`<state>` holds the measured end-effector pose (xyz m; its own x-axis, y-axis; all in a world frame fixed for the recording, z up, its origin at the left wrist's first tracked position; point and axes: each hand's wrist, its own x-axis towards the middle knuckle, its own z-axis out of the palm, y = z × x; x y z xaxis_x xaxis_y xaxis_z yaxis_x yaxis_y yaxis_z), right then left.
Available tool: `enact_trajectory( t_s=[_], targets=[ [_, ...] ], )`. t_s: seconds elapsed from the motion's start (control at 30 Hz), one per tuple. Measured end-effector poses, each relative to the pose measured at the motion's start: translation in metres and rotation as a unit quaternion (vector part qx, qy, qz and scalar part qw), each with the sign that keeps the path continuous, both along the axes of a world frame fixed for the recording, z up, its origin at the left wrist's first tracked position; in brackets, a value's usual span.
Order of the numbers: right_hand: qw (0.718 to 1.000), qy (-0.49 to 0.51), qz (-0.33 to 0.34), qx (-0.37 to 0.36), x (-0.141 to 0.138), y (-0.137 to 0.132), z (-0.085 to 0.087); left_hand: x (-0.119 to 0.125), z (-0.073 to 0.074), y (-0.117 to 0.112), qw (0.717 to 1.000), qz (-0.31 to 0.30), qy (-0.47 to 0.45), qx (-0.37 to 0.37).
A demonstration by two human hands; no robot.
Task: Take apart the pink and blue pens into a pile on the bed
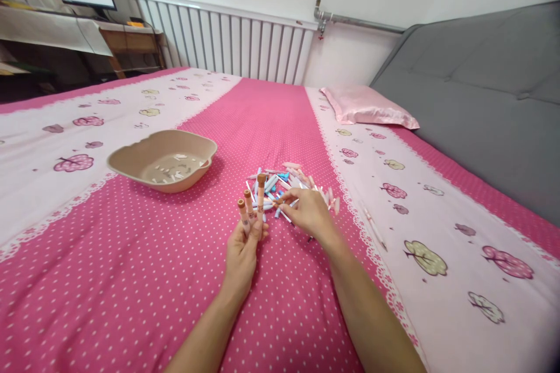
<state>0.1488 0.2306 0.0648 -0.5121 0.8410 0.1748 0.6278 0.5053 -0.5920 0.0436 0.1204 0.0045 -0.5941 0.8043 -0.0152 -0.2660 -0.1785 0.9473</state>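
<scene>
My left hand (243,249) is closed around three pale pink pen barrels (250,204) with brown ends. They stand roughly upright above the fingers, the right one reaching highest. To the right, my right hand (306,210) is pinched at the near side of a heap of loose pen parts (270,185). Something small and brownish shows at its fingertips, too small to name. White, light blue, bright blue and pink pieces make up the heap, and the hand covers part of it.
A beige plastic basin (131,158) with small white pieces inside stands on the pink dotted bedspread (175,280) at left. One pen (374,227) lies apart on the right. Farther back are a pink pillow (367,106), a grey headboard (476,64) and a white radiator (227,35).
</scene>
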Motion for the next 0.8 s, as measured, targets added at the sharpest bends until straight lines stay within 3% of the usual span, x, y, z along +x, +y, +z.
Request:
enact_trajectory(
  t_s=[0.17, 0.3, 0.5, 0.8],
  targets=[
    [0.975, 0.216, 0.032, -0.047, 0.019, -0.004, 0.027, 0.002, 0.005, -0.001, 0.998, -0.009, 0.055, -0.016],
    [0.954, 0.290, 0.044, -0.066, 0.027, -0.020, 0.048, 0.003, 0.008, -0.003, 0.994, -0.022, 0.100, -0.026],
    [0.960, 0.268, 0.081, -0.019, 0.030, -0.044, 0.063, 0.003, 0.003, -0.003, 0.989, -0.042, 0.143, -0.006],
    [0.977, 0.160, 0.074, 0.120, 0.032, -0.052, 0.065, 0.003, 0.004, -0.003, 0.989, -0.046, 0.140, 0.023]
  ],
)
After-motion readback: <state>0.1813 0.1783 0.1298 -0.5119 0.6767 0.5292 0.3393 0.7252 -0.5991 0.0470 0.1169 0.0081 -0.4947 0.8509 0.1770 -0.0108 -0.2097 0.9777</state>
